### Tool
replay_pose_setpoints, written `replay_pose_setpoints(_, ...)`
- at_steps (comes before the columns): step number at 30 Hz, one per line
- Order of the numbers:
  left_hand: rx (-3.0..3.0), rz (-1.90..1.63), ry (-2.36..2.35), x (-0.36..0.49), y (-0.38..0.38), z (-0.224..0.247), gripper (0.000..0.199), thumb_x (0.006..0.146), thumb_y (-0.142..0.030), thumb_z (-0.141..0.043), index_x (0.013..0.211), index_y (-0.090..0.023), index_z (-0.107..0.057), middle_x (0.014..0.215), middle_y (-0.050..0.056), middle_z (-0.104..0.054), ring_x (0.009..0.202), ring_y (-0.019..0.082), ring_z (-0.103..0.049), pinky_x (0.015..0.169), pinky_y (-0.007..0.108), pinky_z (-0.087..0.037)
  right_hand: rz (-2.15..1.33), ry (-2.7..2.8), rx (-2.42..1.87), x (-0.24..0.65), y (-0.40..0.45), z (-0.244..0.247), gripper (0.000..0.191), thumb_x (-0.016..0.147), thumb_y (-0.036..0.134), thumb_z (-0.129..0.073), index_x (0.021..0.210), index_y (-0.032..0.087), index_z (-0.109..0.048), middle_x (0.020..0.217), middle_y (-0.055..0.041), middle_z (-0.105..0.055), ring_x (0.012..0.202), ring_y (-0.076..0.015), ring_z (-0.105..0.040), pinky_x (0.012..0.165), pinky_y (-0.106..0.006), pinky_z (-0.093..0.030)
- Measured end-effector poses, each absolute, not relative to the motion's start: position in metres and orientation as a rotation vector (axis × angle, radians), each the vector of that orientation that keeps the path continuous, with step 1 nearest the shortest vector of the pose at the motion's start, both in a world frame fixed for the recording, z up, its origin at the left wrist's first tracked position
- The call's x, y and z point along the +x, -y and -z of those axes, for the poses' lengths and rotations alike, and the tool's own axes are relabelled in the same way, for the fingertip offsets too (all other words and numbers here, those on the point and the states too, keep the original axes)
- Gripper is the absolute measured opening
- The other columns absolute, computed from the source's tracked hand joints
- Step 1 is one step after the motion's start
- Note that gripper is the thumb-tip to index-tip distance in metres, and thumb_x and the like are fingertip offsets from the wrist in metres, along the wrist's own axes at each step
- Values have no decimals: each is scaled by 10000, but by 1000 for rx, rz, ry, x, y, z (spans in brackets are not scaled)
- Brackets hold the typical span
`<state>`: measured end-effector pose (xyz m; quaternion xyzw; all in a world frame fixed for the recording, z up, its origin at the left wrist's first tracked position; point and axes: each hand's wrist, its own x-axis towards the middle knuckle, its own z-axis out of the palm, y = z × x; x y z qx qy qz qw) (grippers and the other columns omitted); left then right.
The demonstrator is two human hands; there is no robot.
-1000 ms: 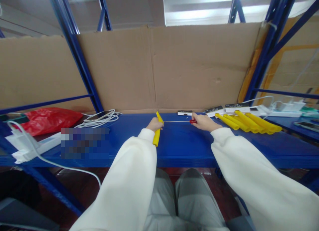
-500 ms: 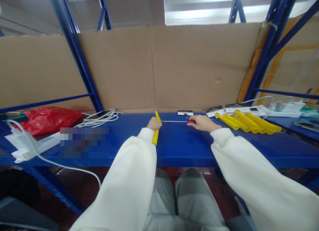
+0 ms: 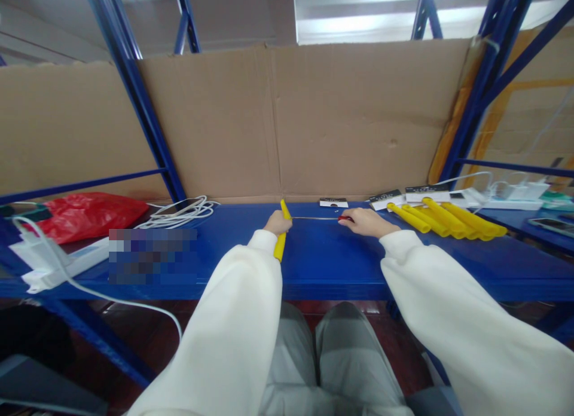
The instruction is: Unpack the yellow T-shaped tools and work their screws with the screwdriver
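Note:
My left hand [image 3: 278, 223] is closed around a curved yellow tube-like piece [image 3: 280, 247], with its ends showing beyond and below the fist. My right hand [image 3: 364, 221] grips the red handle of a screwdriver [image 3: 316, 218]. The long thin metal shaft runs left, level above the blue table, to the yellow piece beside my left thumb. Whether the tip sits inside the piece or just touches it I cannot tell. More such yellow pieces [image 3: 452, 222] lie side by side to the right of my right hand.
Black-and-white cards [image 3: 385, 199] lie at the back right, one smaller card [image 3: 333, 202] near the middle. On the left are a red plastic bag [image 3: 92, 216], coiled white cable [image 3: 192, 213] and a white power strip [image 3: 85, 257]. A cardboard panel [image 3: 314, 123] stands behind the blue table [image 3: 332, 266].
The fingers of my right hand have shifted slightly round the red handle, and less of the handle shows. My left hand and the yellow piece stay nearly still.

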<state>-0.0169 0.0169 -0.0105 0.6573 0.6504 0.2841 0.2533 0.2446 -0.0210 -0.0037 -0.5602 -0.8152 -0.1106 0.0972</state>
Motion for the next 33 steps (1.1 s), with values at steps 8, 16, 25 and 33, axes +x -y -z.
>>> replay_pose_setpoints(8,1842,-729,-1773,-16,-14,9,324,753,-11,-556,1037,-10,-711,754,126,-724,600,164,-656,577,232,-493,347,2362,-1715,244,22,4,148,921,254,-564,1050,194,-606,925,-100,-737,838,-231,-695,687,-269,-434)
replay_pose_setpoints(16,1871,-721,-1819,-17,-12,7,302,740,-3,-571,998,-32,-727,795,137,-742,679,188,-703,607,228,-505,184,2442,-1614,247,17,8,215,954,328,-519,1049,193,-657,977,-106,-743,889,-229,-692,743,-285,-466)
replay_pose_setpoints(25,1893,-702,-1832,-15,-12,7,292,770,-6,-562,1015,-13,-719,842,162,-749,688,192,-705,553,223,-469,214,2370,-1671,246,16,9,133,899,302,-597,986,202,-610,874,-69,-724,733,-196,-653,634,-261,-409)
replay_pose_setpoints(33,1886,-711,-1838,-16,-12,6,291,766,-9,-578,1023,-1,-714,876,178,-751,721,195,-710,563,223,-468,145,2399,-1627,246,16,8,180,921,331,-585,1031,203,-647,938,-79,-744,811,-205,-685,679,-262,-447)
